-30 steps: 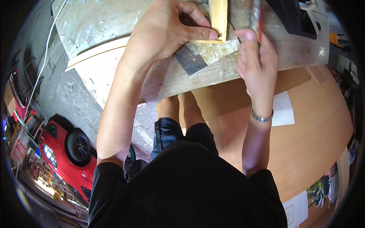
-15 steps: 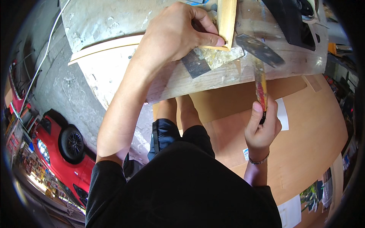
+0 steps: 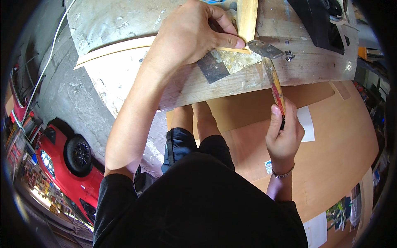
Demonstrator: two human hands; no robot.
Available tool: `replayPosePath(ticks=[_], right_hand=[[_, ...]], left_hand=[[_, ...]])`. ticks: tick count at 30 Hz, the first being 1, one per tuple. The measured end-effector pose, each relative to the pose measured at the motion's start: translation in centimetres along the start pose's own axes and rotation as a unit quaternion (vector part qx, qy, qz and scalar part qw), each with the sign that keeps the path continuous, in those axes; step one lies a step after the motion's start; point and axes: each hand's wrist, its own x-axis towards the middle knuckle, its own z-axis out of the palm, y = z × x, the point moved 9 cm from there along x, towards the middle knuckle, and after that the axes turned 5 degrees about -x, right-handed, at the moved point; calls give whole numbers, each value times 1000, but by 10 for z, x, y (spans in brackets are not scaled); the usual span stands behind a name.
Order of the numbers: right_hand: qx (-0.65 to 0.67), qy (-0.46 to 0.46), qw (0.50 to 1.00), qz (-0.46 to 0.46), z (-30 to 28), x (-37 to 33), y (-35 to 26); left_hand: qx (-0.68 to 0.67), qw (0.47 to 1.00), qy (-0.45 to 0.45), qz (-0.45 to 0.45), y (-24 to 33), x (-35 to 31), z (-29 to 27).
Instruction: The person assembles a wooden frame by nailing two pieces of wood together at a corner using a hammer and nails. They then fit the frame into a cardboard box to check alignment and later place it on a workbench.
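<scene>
Pale wood, smooth and straight-edged, forms a thick bar at one o'clock, its far end cut off by the frame. Left of it, at twelve, the left hand bends its fingers with the thumb tip at the bar's foot; whether it grips the wood or pinches something small cannot be told. A thin strip runs in from ten o'clock and vanishes behind the left wrist. At three o'clock the right hand wraps closed around a hammer, hiding the handle's end. Worn red and yellow paint coats the handle; the dark, wedge-like head points toward ten, right beside the bar's foot, contact unclear. Shiny metal bits lie at two o'clock, too small to identify. The scuffed, stained bench bears a flat dark plate beneath twelve.
</scene>
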Motion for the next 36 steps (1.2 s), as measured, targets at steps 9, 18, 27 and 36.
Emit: replayPosePath(ticks=[9,18,27,36], right_hand=[[21,35,999,-24,-10,1,-7],[21,27,999,-9,-6,1,-7],[12,20,1000,16,-3,-4,0],[30,63,997,-24,-19,0,-12]], left_hand=[[7,1000,9,3,1,-1,1],[12,1000,8,3,4,-1,1],[3,1000,8,9,2,0,1],[-38,994,-22,-104,9,-4,-2]])
